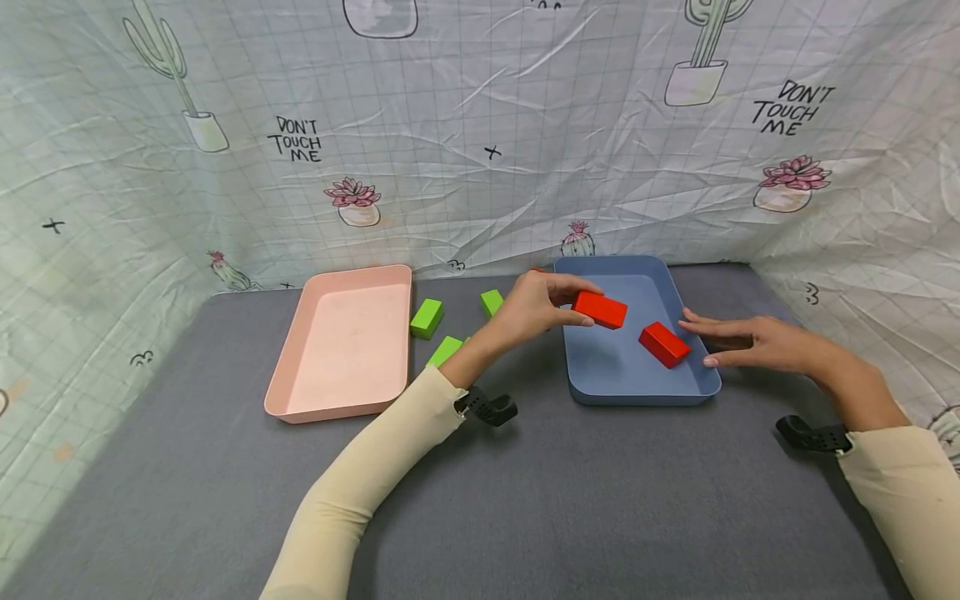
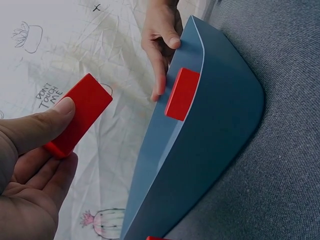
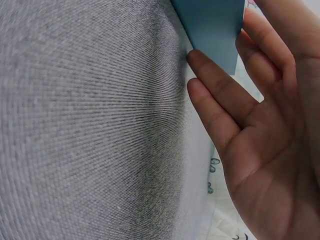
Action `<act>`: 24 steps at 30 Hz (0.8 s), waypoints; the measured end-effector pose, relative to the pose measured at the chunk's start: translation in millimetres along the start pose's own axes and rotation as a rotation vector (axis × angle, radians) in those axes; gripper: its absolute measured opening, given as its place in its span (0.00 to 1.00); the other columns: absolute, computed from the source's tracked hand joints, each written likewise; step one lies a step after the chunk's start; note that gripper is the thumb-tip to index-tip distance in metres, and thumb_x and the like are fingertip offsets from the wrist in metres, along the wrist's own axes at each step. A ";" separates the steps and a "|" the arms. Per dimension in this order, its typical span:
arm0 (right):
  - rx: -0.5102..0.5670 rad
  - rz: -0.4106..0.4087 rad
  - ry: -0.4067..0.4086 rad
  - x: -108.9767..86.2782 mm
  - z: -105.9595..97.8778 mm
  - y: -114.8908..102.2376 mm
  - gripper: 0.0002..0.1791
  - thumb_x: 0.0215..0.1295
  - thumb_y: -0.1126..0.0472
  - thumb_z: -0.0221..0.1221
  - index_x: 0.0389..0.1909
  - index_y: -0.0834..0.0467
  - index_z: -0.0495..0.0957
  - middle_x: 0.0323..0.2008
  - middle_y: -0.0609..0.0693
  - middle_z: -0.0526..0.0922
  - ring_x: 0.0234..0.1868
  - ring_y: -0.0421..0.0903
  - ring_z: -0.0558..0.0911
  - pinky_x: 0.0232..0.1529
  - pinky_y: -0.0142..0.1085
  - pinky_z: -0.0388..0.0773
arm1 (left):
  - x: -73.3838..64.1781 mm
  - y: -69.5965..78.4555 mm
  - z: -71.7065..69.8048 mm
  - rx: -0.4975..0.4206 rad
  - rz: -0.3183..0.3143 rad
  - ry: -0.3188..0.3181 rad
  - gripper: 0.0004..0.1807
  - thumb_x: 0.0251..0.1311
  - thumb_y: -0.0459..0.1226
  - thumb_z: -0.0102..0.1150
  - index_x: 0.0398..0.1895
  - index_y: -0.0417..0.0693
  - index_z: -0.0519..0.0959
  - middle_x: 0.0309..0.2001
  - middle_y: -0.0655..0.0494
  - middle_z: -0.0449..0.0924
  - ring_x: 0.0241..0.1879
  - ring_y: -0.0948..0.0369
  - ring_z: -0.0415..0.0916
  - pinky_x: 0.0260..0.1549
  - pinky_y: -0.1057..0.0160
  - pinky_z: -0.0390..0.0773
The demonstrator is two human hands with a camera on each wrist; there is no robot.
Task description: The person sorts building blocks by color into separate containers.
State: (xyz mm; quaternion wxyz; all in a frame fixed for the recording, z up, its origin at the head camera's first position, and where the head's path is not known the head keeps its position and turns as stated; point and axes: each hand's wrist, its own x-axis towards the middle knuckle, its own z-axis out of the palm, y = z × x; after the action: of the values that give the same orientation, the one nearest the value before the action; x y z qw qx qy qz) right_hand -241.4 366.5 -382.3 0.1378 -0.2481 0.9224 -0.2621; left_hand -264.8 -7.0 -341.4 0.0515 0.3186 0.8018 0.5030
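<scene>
Between thumb and fingers, my left hand (image 1: 536, 307) pinches a red block (image 1: 602, 310) above the left part of a blue tray (image 1: 622, 398). The same held block (image 2: 82, 115) shows plainly in the left wrist view. A second red block (image 1: 664, 344) lies inside the tray, toward its right side. My right hand (image 1: 765, 343) is at the tray's right wall, its fingers straight. In the right wrist view, the fingertips (image 3: 197, 57) are against or close beside the blue wall. Part of another red block (image 1: 537, 271) peeks out behind my left hand.
A pink tray (image 1: 337, 350) stands to the left on the grey table (image 1: 570, 500). Several green blocks (image 1: 427, 318) lie between the trays, some partly hidden by my left arm. A printed cloth (image 1: 465, 125) hangs behind the table.
</scene>
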 end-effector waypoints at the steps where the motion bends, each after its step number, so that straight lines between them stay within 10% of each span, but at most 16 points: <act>1: 0.002 0.002 -0.001 0.1 0.2 0.1 0.38 0.66 0.48 0.68 0.75 0.48 0.68 0.77 0.55 0.60 0.73 0.29 0.59 0.67 0.51 0.67 | 0.4 -0.2 0.5 -0.011 -0.002 -0.002 0.23 0.52 0.34 0.78 0.53 0.49 0.87 0.47 0.54 0.88 0.43 0.66 0.84 0.41 0.68 0.81; 6: 0.030 -0.005 -0.006 0.9 0.8 0.5 0.38 0.65 0.49 0.68 0.75 0.50 0.68 0.78 0.58 0.59 0.75 0.66 0.60 0.64 0.71 0.60 | 2.4 -1.2 2.9 -0.039 -0.009 -0.017 0.23 0.52 0.33 0.78 0.54 0.48 0.87 0.47 0.54 0.88 0.43 0.65 0.84 0.43 0.67 0.81; 14: 0.032 -0.017 0.004 0.4 1.3 1.9 0.38 0.66 0.50 0.68 0.75 0.49 0.68 0.77 0.57 0.59 0.63 0.12 0.54 0.64 0.67 0.63 | 6.1 -2.8 5.6 -0.061 -0.015 -0.035 0.23 0.51 0.33 0.78 0.53 0.48 0.87 0.46 0.57 0.88 0.44 0.66 0.84 0.44 0.68 0.82; 24: 0.028 -0.008 0.008 0.0 1.4 0.5 0.38 0.65 0.50 0.68 0.75 0.50 0.68 0.77 0.57 0.59 0.76 0.46 0.61 0.64 0.68 0.63 | 11.3 -4.5 8.1 -0.087 0.013 -0.056 0.23 0.51 0.31 0.78 0.53 0.46 0.87 0.48 0.56 0.88 0.44 0.65 0.84 0.43 0.67 0.83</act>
State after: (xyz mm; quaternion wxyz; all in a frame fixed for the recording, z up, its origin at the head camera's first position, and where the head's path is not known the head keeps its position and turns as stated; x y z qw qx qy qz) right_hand -241.0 366.3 -383.7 0.1365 -0.2488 0.9181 -0.2767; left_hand -272.6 4.3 -346.4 0.0844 0.3353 0.7752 0.5286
